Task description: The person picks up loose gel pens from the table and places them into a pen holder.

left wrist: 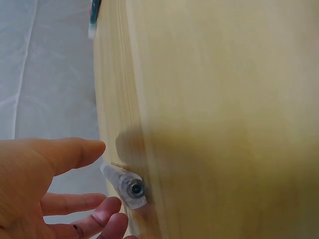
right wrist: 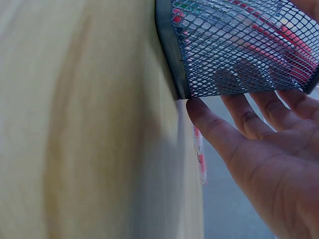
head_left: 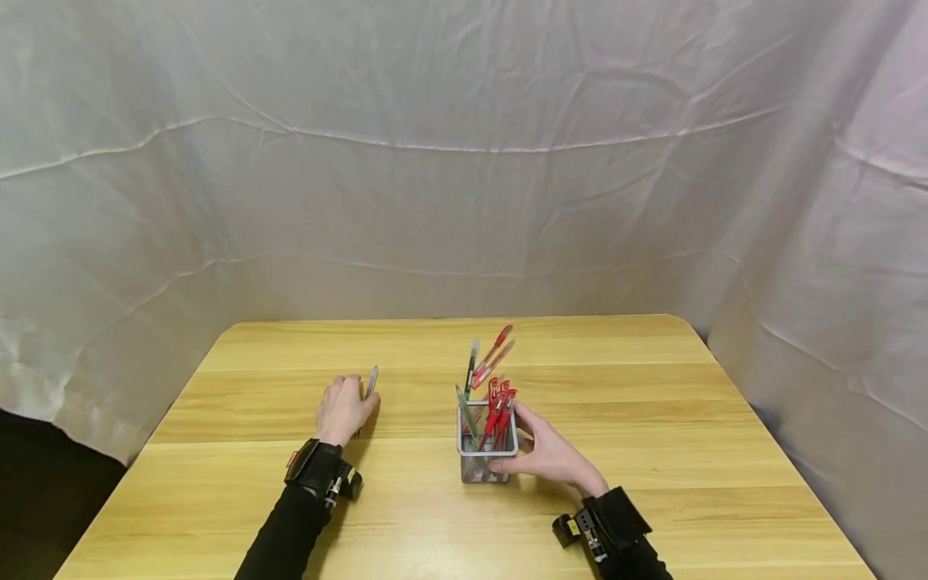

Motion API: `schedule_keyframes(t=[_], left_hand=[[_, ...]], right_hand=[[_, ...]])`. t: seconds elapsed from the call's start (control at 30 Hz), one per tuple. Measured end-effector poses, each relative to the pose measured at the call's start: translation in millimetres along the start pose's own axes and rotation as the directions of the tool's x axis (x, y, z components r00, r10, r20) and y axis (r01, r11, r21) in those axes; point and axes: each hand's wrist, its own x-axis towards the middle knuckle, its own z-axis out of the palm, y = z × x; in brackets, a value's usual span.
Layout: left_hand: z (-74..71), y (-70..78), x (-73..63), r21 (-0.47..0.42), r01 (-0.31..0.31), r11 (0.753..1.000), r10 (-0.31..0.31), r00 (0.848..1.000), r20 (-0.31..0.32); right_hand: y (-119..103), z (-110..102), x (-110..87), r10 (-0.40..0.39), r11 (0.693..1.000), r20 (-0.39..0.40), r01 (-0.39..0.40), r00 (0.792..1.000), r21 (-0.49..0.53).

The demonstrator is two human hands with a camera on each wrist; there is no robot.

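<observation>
Worktop (head_left: 652,419): pale yellow wood grain, seams running from 9 to 3 o'clock, rounded far corners at 10 and 2, soft sheen toward 6. Directly on it, near centre: wire-mesh holder (head_left: 474,469), grey, square-mouthed, upright. Bearings below taken from this. At 12, just beyond: dark pen (head_left: 471,370); beside it red pen (head_left: 502,338) and second red pen (head_left: 494,363), both slanting toward 1. At about 10, well apart: greyish pen (head_left: 372,380), partly hidden; contact along its full length cannot be told
</observation>
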Motion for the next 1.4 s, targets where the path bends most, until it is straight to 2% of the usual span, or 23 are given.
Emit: schedule_keyframes(t=[0.47, 0.73, 1.1, 1.23, 1.4], left_hand=[[-1.1, 1.0, 6.9, 0.019, 0.042, 0.999, -0.042, 0.999, 0.028], [0.8, -0.6, 7.3, 0.025, 0.057, 0.998, -0.057, 0.998, 0.019], [0.6, -1.3, 7.3, 0.009, 0.03, 1.0, -0.03, 0.999, -0.018], [0.7, -2.9, 6.9, -0.007, 0.022, 1.0, -0.022, 0.999, -0.026], [0.0, -5.7, 4.5, -0.072, 0.022, 0.997, -0.024, 1.0, -0.02]], right_hand=[[0.9, -0.2, 0.4, -0.003, 1.0, -0.004, 0.003, 1.0, -0.003], [0.7, 0.2, 0.2, -0.005, 1.0, -0.001, 0.005, 1.0, 0.002], [-0.2, 0.4, -0.3, -0.003, 1.0, -0.003, 0.003, 1.0, 0.001], [-0.7, 0.6, -0.5, -0.001, 1.0, -0.003, 0.001, 1.0, -0.004], [-0.9, 0.6, -0.3, -0.001, 1.0, -0.004, 0.001, 1.0, -0.011]])
